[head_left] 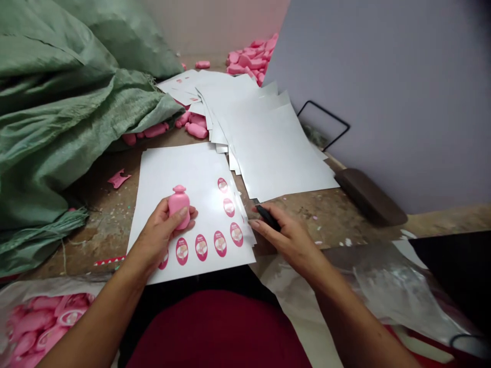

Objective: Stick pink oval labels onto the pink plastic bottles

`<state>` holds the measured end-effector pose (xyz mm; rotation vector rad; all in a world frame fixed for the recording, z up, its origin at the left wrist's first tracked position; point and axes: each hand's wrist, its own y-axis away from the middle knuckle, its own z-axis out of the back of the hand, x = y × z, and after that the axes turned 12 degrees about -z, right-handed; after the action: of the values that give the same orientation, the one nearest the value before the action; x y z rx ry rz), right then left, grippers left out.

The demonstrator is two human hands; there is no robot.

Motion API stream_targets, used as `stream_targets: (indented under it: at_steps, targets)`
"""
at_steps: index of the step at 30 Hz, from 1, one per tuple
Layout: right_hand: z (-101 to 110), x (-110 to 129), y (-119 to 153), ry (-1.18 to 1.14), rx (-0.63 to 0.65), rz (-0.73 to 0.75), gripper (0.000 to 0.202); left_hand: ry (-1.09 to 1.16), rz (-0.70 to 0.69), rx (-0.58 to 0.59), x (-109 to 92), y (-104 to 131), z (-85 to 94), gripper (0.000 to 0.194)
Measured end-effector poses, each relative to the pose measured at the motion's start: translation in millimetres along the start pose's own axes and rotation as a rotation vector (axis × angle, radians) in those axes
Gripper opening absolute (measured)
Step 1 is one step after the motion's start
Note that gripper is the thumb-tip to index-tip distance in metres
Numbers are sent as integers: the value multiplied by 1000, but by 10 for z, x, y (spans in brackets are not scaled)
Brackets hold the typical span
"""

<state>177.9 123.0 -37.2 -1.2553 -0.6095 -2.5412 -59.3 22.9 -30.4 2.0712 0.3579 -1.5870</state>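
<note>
A small pink plastic bottle [179, 204] is gripped in my left hand [169, 225], its capped end pointing away from me. Beneath that hand lies a white sticker sheet [164, 168], with several oval pink labels [201, 247] along its near and right edges. The bottle face turned toward me shows no label. My right hand [286, 235] is closed around a black-handled tool [268, 217], just right of the sheet's edge. The tool's tip points toward the papers; its exact kind is hard to make out.
A fanned stack of white sheets [276, 148] lies behind the right hand. Green woven sacks [76, 102] fill the left. Pink bottles [253, 59] are heaped at the back; labelled ones sit in a bag [42, 322] at lower left. A brown block [370, 197] rests near the grey panel.
</note>
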Motion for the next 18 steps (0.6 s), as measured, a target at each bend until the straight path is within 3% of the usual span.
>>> stream_targets:
  at_steps: [5, 9, 14, 18]
  targets:
    - [-105, 128, 11, 147, 41, 70, 28, -19, -30, -34, -53, -60, -16, 39]
    - [-240, 133, -3, 237, 57, 200, 18, 43, -27, 17, -69, -8, -147, 39]
    - [-361, 126, -21, 387, -57, 344, 16, 176, 27, 79, 0, 22, -302, 40]
    - [-375, 156, -22, 453, -124, 429, 16, 185, 66, 73, 60, -5, -297, 37]
